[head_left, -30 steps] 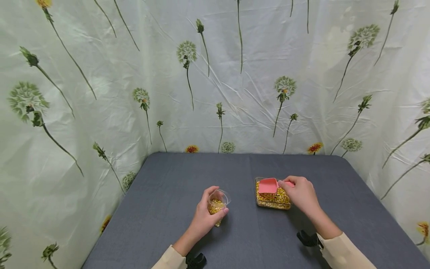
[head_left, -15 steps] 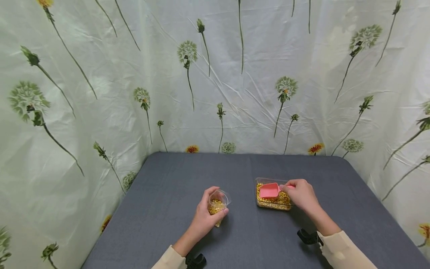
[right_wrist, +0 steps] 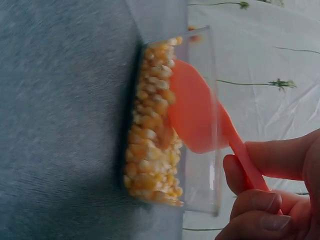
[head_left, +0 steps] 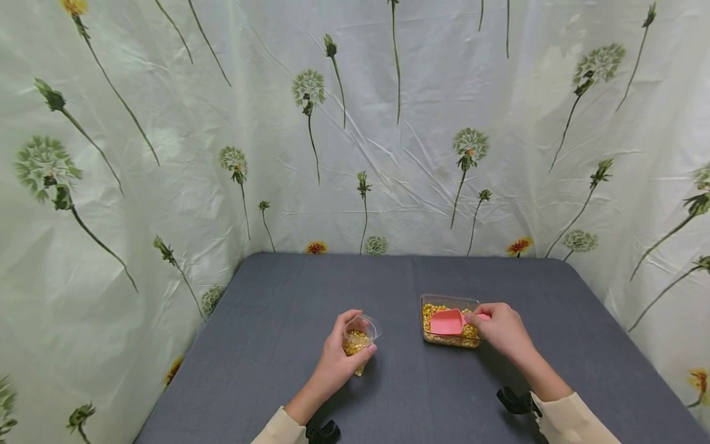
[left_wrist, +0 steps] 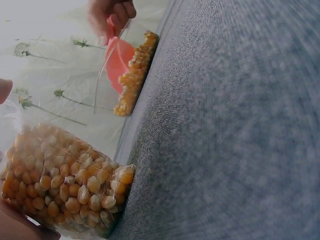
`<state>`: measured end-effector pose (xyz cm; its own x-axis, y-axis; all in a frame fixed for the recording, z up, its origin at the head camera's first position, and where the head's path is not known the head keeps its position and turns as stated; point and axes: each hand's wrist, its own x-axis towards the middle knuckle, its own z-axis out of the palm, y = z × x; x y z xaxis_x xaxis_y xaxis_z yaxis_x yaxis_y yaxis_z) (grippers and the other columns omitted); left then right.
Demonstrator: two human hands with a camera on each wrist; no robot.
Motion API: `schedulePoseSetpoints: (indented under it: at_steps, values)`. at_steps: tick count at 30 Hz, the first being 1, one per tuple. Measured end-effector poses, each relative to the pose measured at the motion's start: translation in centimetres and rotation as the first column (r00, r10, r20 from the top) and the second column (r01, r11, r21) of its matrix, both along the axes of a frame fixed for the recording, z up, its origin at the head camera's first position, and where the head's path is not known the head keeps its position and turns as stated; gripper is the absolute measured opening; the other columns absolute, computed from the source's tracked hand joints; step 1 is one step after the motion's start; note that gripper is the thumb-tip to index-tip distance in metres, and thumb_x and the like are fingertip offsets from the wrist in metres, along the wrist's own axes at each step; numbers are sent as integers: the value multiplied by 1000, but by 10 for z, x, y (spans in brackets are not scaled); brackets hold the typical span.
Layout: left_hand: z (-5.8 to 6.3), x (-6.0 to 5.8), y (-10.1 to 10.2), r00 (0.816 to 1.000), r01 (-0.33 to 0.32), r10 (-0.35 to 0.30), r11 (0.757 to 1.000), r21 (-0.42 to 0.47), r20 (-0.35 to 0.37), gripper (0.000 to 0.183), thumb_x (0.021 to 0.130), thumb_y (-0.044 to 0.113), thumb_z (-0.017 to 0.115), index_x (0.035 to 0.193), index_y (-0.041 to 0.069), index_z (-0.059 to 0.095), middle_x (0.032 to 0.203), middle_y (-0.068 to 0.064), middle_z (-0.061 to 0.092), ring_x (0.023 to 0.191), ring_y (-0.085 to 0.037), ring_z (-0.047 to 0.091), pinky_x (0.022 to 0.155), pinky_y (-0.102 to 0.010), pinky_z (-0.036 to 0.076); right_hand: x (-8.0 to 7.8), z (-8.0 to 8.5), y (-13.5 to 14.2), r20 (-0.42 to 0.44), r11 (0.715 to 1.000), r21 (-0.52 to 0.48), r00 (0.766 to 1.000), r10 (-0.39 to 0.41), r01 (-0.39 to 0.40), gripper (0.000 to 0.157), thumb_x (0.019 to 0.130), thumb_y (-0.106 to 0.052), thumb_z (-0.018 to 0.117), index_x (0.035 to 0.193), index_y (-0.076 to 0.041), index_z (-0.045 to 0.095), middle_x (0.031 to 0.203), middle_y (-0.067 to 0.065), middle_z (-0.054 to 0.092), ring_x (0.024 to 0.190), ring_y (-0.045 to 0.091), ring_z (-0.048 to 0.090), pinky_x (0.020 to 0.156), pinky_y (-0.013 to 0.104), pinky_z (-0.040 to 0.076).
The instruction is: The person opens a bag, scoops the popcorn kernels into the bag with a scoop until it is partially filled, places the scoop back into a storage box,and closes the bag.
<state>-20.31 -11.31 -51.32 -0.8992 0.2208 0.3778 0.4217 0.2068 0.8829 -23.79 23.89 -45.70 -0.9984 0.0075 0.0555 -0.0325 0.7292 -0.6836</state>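
My left hand [head_left: 339,356] grips a clear plastic cup [left_wrist: 65,180] partly filled with corn kernels; it stands on the table, fingers around one side and thumb on the other. At the right, my right hand [head_left: 501,328] pinches the handle of a pink scoop [head_left: 446,322] between thumb and fingers. The scoop's bowl is inside a clear rectangular container [head_left: 452,300], its tip touching the corn kernels [right_wrist: 155,120]. How much corn the scoop bears cannot be made out.
A dark grey cloth [head_left: 310,290] covers the table. Curtains [head_left: 388,142] printed with dandelions hang behind it and at both sides. Black straps [head_left: 516,401] circle the wrists.
My right hand has lowered the scoop and drawn it slightly nearer over the corn, its bowl turning. My left hand and the cup have stayed put.
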Motion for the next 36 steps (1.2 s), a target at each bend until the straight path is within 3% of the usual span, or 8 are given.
schedulePoseSetpoints:
  at_steps: [6, 12, 17, 21, 24, 28, 32, 36]
  values:
    - [-1, -1, 0, 1000, -4, 4, 1000, -6, -5, 67, 90, 23, 79, 144, 32, 40, 128, -6, 60, 114, -19, 57, 90, -32, 48, 2, 6, 5, -23, 1000, 17, 1000, -7, 8, 26, 95, -29, 69, 81, -7, 71, 56, -4, 46, 51, 14, 39, 47, 31, 31]
    - [-1, -3, 0, 1000, -18, 18, 1000, -5, 1, 68, 89, 21, 80, 143, 33, 41, 127, -3, 60, 114, -17, 57, 91, -33, 48, 1, 28, 18, -86, 987, 156, 996, -34, 48, 25, 96, -32, 66, 85, -9, 72, 55, -4, 43, 48, 16, 37, 44, 32, 28]
    - [2, -4, -1, 1000, -21, 21, 1000, -20, -16, 67, 89, 26, 80, 143, 34, 41, 127, -2, 60, 114, -17, 57, 91, -33, 48, 2, 39, 19, -134, 963, 261, 990, -36, 70, 27, 95, -29, 65, 72, -15, 63, 54, -4, 40, 47, 16, 35, 43, 30, 23]
    - [4, -6, -1, 1000, -11, 10, 1000, -20, -15, 67, 90, 27, 79, 144, 34, 40, 128, -6, 60, 114, -17, 57, 91, -33, 48, 1, 41, 16, -116, 949, 309, 993, -24, 59, 28, 93, -27, 64, 69, -16, 59, 55, -3, 41, 49, 16, 36, 44, 31, 23]
    - [4, -6, -1, 1000, -6, 6, 1000, -18, -18, 67, 89, 25, 79, 143, 33, 41, 128, -6, 60, 115, -17, 57, 92, -33, 48, -5, 34, 16, -64, 963, 270, 998, -4, 21, 23, 92, -26, 64, 73, -14, 66, 58, -2, 48, 51, 17, 39, 45, 33, 26]
    - [3, -6, 0, 1000, -13, 13, 1000, -15, -4, 67, 89, 20, 80, 143, 33, 41, 127, -2, 61, 115, -16, 57, 92, -33, 48, -14, 11, 20, 23, 991, 95, 995, 93, -95, 22, 94, -23, 65, 79, -9, 72, 67, -1, 56, 59, 16, 42, 53, 33, 32]
    - [-1, -4, 1, 999, -25, 25, 1000, -10, 30, 70, 87, 10, 80, 142, 29, 42, 125, 0, 61, 113, -19, 57, 89, -34, 49, -16, -8, 24, 93, 981, -95, 980, 177, -169, 21, 95, -22, 68, 85, -4, 73, 71, 1, 54, 64, 16, 43, 58, 33, 34]
    - [-1, -2, 4, 998, -41, 41, 999, -5, 45, 71, 85, 5, 80, 142, 25, 43, 124, -3, 61, 112, -22, 57, 88, -34, 49, -16, -15, 26, 114, 969, -189, 976, 184, -160, 23, 96, -23, 68, 89, -2, 73, 63, -3, 45, 56, 14, 38, 51, 30, 32]
